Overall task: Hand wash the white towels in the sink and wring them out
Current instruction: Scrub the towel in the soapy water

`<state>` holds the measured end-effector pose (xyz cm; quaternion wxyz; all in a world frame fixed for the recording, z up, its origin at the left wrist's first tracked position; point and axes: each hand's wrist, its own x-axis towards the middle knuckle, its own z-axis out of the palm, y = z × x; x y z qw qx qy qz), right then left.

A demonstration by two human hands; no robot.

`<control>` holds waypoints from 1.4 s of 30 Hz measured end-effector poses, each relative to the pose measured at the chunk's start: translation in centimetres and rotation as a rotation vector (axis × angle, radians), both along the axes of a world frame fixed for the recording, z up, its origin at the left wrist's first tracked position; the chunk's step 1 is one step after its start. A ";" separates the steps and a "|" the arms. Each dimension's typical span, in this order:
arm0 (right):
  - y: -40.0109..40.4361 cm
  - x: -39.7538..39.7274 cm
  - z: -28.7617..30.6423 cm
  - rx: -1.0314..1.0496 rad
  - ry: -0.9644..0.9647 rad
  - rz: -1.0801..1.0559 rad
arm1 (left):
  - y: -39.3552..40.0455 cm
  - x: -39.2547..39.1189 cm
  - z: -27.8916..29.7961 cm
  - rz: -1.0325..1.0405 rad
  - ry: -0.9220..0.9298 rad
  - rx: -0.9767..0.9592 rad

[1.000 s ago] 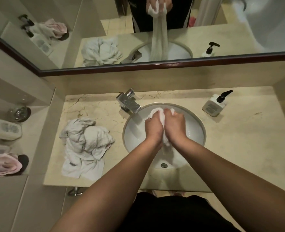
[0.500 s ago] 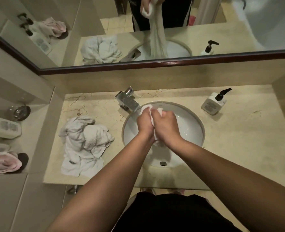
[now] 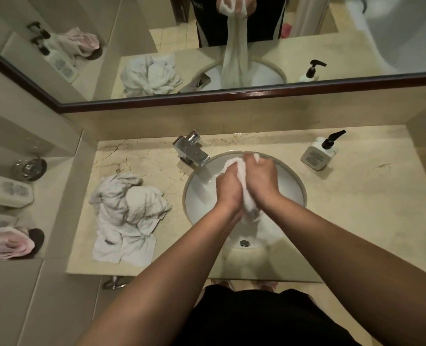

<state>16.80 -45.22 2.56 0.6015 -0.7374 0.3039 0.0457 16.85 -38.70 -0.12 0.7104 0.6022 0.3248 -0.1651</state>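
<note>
Over round white ceramic sink (image 3: 199, 196): left hand (image 3: 228, 187) and right hand (image 3: 262, 179) clamped, fingers curled, on bunched white towel (image 3: 243, 176), held above basin so wrung water drains. Second crumpled white towel heap (image 3: 127, 213) waits on countertop.

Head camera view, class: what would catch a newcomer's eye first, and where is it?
First, the two hands, left hand and right hand, meeting over the sink and gripping a white towel between them. Next, the heap of towels crumpled on the counter left of the sink. Above, the mirror shows the gripped towel hanging down in a long twist.
</note>
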 end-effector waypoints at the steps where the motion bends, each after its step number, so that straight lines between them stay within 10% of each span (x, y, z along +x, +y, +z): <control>1: -0.3 0.3 -0.1 0.011 0.025 -0.040 | -0.1 0.0 0.1 -0.028 0.011 -0.023; 42: 0.6 -0.9 1.6 -0.133 -0.107 0.161 | -0.4 2.1 -0.5 0.038 -0.062 -0.042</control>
